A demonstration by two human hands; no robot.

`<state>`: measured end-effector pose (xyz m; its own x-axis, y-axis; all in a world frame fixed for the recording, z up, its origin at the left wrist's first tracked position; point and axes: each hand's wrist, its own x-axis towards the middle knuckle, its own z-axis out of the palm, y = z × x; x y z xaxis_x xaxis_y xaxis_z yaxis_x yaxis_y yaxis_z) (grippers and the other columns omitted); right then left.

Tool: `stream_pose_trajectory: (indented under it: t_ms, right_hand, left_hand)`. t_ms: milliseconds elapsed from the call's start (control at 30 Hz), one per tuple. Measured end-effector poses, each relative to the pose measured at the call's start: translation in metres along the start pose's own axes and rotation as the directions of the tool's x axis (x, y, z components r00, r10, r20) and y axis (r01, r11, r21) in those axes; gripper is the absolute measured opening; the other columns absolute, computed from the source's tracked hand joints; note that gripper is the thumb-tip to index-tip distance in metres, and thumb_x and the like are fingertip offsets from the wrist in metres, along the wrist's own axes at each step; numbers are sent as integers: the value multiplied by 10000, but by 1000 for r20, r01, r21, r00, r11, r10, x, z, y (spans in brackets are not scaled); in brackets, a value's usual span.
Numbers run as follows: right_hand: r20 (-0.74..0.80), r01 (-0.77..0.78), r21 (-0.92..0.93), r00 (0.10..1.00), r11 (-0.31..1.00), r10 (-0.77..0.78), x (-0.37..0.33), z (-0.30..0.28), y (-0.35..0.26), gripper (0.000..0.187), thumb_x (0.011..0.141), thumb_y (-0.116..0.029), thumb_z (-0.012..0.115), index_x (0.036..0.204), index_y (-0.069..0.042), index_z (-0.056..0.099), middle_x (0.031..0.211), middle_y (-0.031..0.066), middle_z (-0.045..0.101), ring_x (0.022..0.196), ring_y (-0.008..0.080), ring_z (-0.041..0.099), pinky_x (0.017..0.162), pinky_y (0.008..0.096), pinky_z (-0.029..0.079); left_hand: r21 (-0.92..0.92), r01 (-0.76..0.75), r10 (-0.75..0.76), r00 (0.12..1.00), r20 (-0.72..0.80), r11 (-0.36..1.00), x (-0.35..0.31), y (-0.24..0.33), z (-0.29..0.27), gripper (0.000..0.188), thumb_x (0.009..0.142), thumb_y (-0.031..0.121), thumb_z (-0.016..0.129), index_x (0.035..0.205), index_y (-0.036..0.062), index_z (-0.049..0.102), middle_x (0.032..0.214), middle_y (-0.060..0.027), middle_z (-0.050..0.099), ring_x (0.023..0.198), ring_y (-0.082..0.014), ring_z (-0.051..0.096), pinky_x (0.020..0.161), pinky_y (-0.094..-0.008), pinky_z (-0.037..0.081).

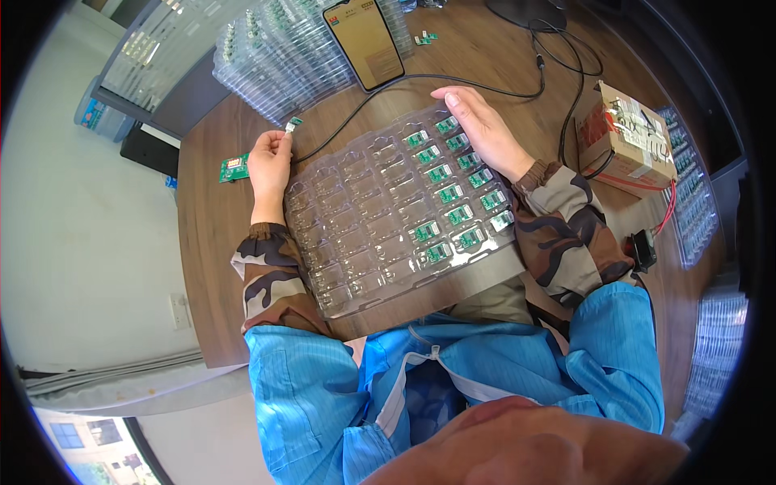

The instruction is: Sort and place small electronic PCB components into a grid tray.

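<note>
You are seated at a dark wood-grain table (210, 267), set against a pale floor on your left. A clear plastic blister tray (380, 234) lies flat directly before you; its right-hand two columns hold small green circuit boards (453, 192), and the remaining pockets show bare.

Your left hand (269, 162) is closed in a pinch on one small green board (293, 124), held just off the tray's left far corner, where a black cable (404, 81) meets it. Your right hand (481, 129) lies open, palm down, on the tray's far right corner, touching the filled pockets.

A larger green board (234, 167) rests on the table just left of your left hand.

Beyond the tray, stacks of clear trays (283, 56) stand at the far edge, with a phone (364, 40) showing an orange screen leaning against them. To your right sits a brown cardboard box (634, 145), taped, with red wires. More tray stacks (695, 210) lie past it.
</note>
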<state>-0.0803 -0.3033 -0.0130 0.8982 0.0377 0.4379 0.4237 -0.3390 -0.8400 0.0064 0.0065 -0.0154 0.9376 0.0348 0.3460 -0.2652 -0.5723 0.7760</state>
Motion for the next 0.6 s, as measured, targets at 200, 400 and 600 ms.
stream_pose_trajectory:
  t_ms: [200,400,600]
  right_hand:
    - [5,-36,9,999,999,36,-1,0,-2,435,889,-378,361,1040,2,509,1035,130,476,1001,234,455,876,303,339]
    - [11,-41,-1,999,999,41,0,0,-1,422,886,-373,371,1038,-7,515,1031,130,480,1003,235,454,872,308,343]
    - [15,-52,-30,999,998,52,1,0,-4,418,885,-372,377,1034,-9,523,1021,125,493,987,229,470,858,300,354]
  left_hand:
    - [-2,-12,12,999,-36,1000,0,-6,1,161,756,168,597,789,10,588,629,3,557,548,-53,477,532,-200,400]
    - [-18,-5,4,999,-43,1000,-1,-4,2,165,756,171,597,778,7,586,624,1,560,553,-56,479,537,-204,401]
    - [-22,-19,18,999,-43,1000,0,-4,2,164,756,173,597,772,11,584,618,-4,558,550,-58,476,537,-207,400]
